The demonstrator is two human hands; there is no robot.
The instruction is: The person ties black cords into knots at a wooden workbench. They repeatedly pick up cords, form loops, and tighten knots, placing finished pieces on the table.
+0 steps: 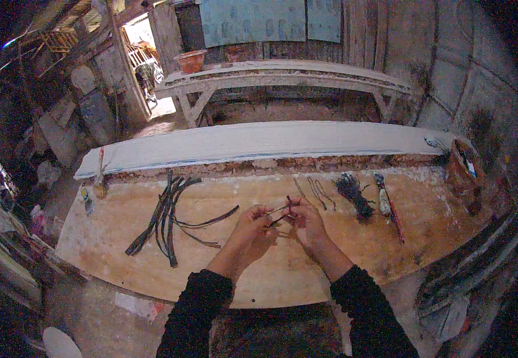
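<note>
"What do the hands hold?"
"The left hand (255,225) and the right hand (307,224) both have a narrow, pinching grip on a thin dark strip (276,222), above the counter (259,285)'s middle."
"And beside them?"
"Flat dark strips (163,219) lie toward its left edge, a dark bundle (354,197) toward its right edge."

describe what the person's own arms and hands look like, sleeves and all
The left sleeve and right sleeve are plain black, wrinkled and bunched at the ends, stopping short of the hands. The left hand and right hand are bare.
</note>
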